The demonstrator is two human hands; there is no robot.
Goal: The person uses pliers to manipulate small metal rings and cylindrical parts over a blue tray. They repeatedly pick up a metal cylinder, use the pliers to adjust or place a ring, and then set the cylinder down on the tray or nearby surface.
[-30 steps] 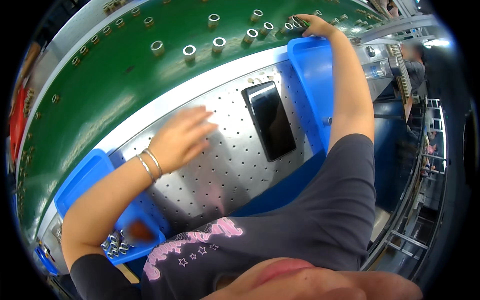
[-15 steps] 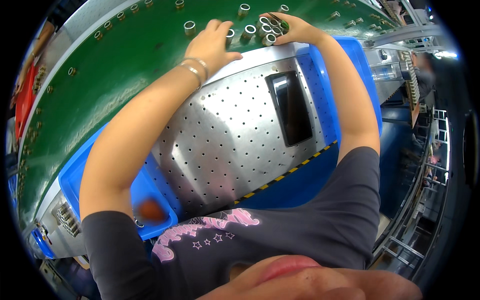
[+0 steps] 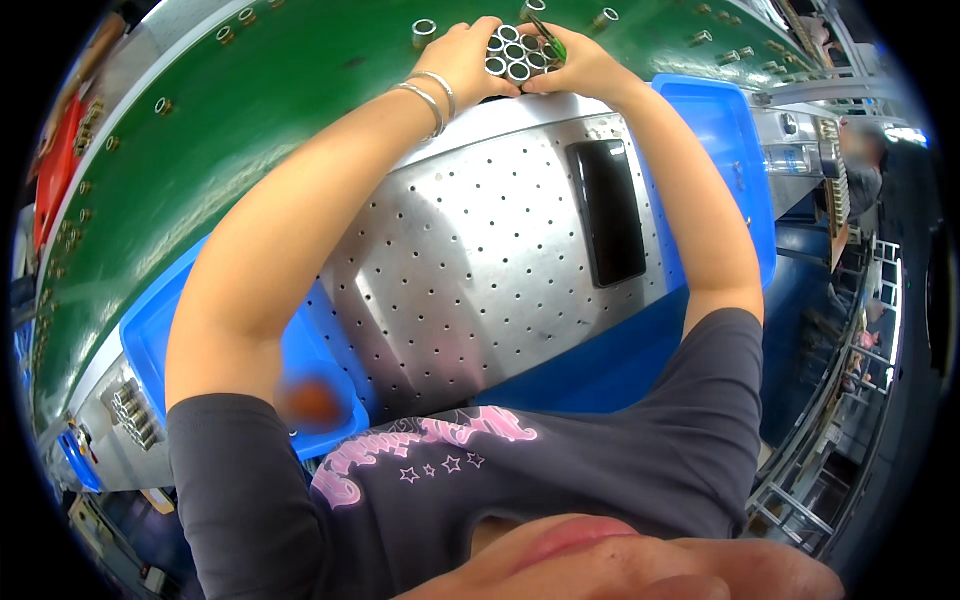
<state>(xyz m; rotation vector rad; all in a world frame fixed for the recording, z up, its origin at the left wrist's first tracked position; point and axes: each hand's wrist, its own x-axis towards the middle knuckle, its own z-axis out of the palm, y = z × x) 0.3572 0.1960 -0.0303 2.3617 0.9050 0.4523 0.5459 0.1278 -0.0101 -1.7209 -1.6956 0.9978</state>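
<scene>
Several short metal tubes [image 3: 515, 52] are bunched upright, ring ends up, at the near edge of the green belt [image 3: 300, 105]. They are clasped from both sides: the left side is covered by the curved left hand [image 3: 462, 60], with two bracelets [image 3: 432, 100] worn at its wrist, and the right side by the right hand [image 3: 583, 68]. Both thumbs are brought close together at the near side of the bunch. A slim green tool [image 3: 554, 42] is held in the right hand, above the tubes. Another tube [image 3: 424, 33] is seen standing just beside the left hand. Nearer the body, a black phone [image 3: 607, 212] is laid on the perforated metal tabletop [image 3: 470, 260], which is flanked by a left blue tray [image 3: 325, 350] and a right blue tray [image 3: 715, 105].
</scene>
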